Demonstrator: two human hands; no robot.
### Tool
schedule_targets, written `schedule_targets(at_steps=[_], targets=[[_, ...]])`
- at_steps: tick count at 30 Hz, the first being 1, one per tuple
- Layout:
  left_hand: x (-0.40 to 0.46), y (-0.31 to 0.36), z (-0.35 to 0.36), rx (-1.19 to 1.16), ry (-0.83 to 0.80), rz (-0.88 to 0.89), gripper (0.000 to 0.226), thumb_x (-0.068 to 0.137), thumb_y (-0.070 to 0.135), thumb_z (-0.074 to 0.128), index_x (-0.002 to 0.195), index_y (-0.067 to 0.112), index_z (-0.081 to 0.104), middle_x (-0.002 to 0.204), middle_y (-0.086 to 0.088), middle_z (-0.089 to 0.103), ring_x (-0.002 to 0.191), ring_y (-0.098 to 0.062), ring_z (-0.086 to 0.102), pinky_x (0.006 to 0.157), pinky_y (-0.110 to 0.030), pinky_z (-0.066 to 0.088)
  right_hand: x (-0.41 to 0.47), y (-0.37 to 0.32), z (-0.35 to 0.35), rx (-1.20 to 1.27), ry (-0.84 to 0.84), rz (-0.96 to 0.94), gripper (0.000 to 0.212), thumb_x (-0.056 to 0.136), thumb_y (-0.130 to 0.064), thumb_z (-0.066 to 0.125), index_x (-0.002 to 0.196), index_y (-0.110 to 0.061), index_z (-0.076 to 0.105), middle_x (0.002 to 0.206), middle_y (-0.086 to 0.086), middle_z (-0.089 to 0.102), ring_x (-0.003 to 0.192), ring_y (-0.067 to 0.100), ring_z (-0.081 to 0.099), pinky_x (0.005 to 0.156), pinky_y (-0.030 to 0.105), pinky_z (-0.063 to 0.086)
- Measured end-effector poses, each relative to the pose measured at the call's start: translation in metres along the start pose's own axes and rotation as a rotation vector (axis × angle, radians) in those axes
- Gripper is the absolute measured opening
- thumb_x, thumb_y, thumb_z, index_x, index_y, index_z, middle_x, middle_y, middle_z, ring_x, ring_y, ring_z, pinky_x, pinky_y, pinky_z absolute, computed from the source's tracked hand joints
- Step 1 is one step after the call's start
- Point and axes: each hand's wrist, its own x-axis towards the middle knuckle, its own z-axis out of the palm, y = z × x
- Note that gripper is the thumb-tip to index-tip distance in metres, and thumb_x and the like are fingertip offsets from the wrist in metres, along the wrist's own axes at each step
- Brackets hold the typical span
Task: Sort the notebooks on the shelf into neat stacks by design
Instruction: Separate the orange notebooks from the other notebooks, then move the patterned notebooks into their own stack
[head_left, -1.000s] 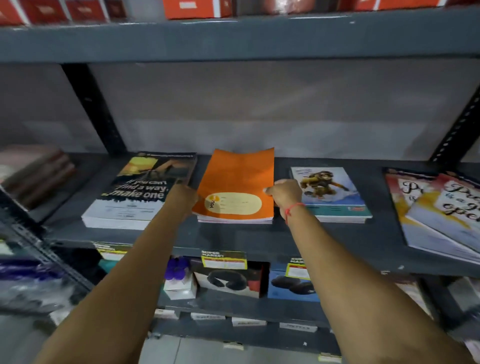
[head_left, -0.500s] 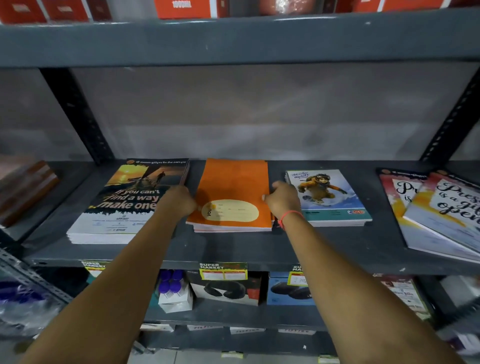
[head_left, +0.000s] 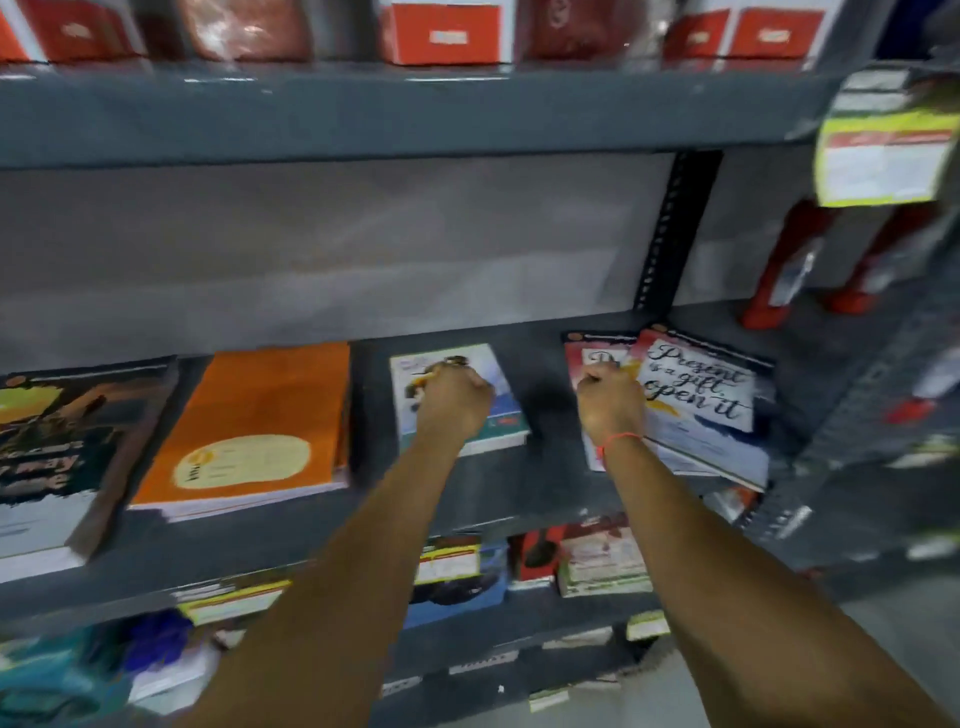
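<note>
On the grey shelf (head_left: 540, 483) lie four groups of notebooks. A dark "make one" stack (head_left: 62, 441) sits at the left and a squared-up orange stack (head_left: 260, 421) beside it. In the middle is a low cartoon-cover stack (head_left: 501, 415). At the right, "Present is a gift" notebooks (head_left: 701, 400) lie skewed, the top one turned over a red-edged one (head_left: 575, 353). My left hand (head_left: 452, 402) hovers or rests on the cartoon stack, fingers curled, nothing seen in it. My right hand (head_left: 610, 402) has curled fingers at the left edge of the skewed notebooks.
A black perforated upright (head_left: 670, 234) stands behind the right notebooks. Red boxes (head_left: 447, 34) line the shelf above. A yellow price tag (head_left: 883, 156) hangs at the upper right, with red items (head_left: 789, 270) beyond. Boxed goods (head_left: 457, 582) fill the shelf below.
Both hands have left the sides of the orange stack and moved right. The left is now over the cartoon stack, the right at the "Present" notebooks. The view has swung right too.
</note>
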Motion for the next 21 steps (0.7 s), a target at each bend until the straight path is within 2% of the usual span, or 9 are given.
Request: schedule_targets(at_steps=[2, 4, 6, 8, 10, 12, 15, 17, 21], targets=[[-0.006, 0.038, 0.040, -0.044, -0.111, 0.078, 0.028, 0.087, 0.014, 0.049, 0.097, 0.000, 0.071, 0.111, -0.021, 0.069, 0.104, -0.035, 0.062, 0.089, -0.038, 0.051, 0.016, 0.033, -0.026, -0.037, 0.022, 0.067, 0.032, 0.087, -0.007, 0.043, 0.106, -0.009, 0.069, 0.117, 0.018, 0.066, 0.106, 0.036, 0.060, 0.084, 0.032, 0.048], [-0.012, 0.071, 0.073, -0.086, -0.199, 0.109, 0.028, 0.087, 0.012, 0.050, 0.097, -0.005, 0.070, 0.110, -0.024, 0.068, 0.102, -0.037, 0.062, 0.089, -0.039, 0.051, 0.032, 0.066, -0.051, -0.136, -0.002, 0.155, 0.033, 0.092, -0.014, 0.044, 0.119, -0.008, 0.062, 0.127, 0.019, 0.060, 0.116, 0.037, 0.055, 0.092, 0.035, 0.046], [-0.011, 0.090, 0.096, -0.108, -0.249, 0.071, 0.028, 0.088, 0.014, 0.051, 0.099, -0.010, 0.063, 0.108, -0.029, 0.065, 0.099, -0.040, 0.061, 0.083, -0.040, 0.050, 0.041, 0.094, -0.069, -0.207, -0.052, 0.277, 0.040, 0.094, -0.026, 0.045, 0.128, -0.006, 0.052, 0.136, 0.020, 0.051, 0.125, 0.037, 0.046, 0.100, 0.040, 0.040], [-0.005, 0.107, 0.113, -0.112, -0.284, 0.024, 0.030, 0.089, 0.018, 0.053, 0.105, -0.007, 0.058, 0.111, -0.028, 0.064, 0.100, -0.040, 0.061, 0.077, -0.040, 0.049, 0.049, 0.122, -0.085, -0.206, -0.109, 0.388, 0.045, 0.093, -0.027, 0.044, 0.129, -0.001, 0.049, 0.140, 0.023, 0.046, 0.129, 0.039, 0.041, 0.107, 0.046, 0.036], [0.002, 0.117, 0.127, -0.084, -0.301, -0.018, 0.034, 0.089, 0.021, 0.055, 0.111, -0.005, 0.056, 0.115, -0.024, 0.063, 0.102, -0.037, 0.061, 0.076, -0.038, 0.048, 0.054, 0.142, -0.094, -0.183, -0.118, 0.431, 0.042, 0.093, -0.018, 0.043, 0.128, 0.003, 0.049, 0.138, 0.026, 0.047, 0.126, 0.041, 0.045, 0.106, 0.044, 0.037], [0.008, 0.123, 0.137, -0.040, -0.293, -0.072, 0.033, 0.089, 0.018, 0.054, 0.115, -0.003, 0.056, 0.119, -0.022, 0.062, 0.106, -0.036, 0.060, 0.082, -0.037, 0.050, 0.058, 0.152, -0.098, -0.172, -0.103, 0.429, 0.040, 0.092, -0.011, 0.041, 0.128, 0.006, 0.047, 0.138, 0.026, 0.045, 0.125, 0.040, 0.046, 0.105, 0.037, 0.034], [0.015, 0.129, 0.146, 0.059, -0.219, -0.116, 0.030, 0.088, 0.009, 0.051, 0.115, -0.002, 0.055, 0.120, -0.021, 0.062, 0.108, -0.036, 0.060, 0.086, -0.037, 0.050, 0.066, 0.160, -0.102, -0.087, -0.089, 0.461, 0.045, 0.089, -0.012, 0.047, 0.131, 0.006, 0.044, 0.139, 0.023, 0.043, 0.126, 0.038, 0.044, 0.103, 0.037, 0.038], [0.019, 0.132, 0.149, 0.079, -0.199, -0.151, 0.031, 0.086, 0.006, 0.052, 0.116, -0.002, 0.055, 0.118, -0.021, 0.062, 0.107, -0.036, 0.060, 0.087, -0.038, 0.051, 0.069, 0.165, -0.104, -0.039, -0.061, 0.478, 0.047, 0.088, -0.014, 0.052, 0.130, 0.007, 0.046, 0.138, 0.024, 0.046, 0.123, 0.038, 0.049, 0.099, 0.040, 0.042], [0.025, 0.128, 0.149, 0.037, -0.214, -0.236, 0.035, 0.085, 0.006, 0.052, 0.119, -0.003, 0.052, 0.121, -0.022, 0.061, 0.109, -0.036, 0.060, 0.088, -0.039, 0.052, 0.073, 0.171, -0.106, 0.044, -0.047, 0.519, 0.038, 0.088, -0.010, 0.050, 0.124, 0.005, 0.053, 0.131, 0.021, 0.054, 0.119, 0.034, 0.054, 0.084, 0.032, 0.043]])
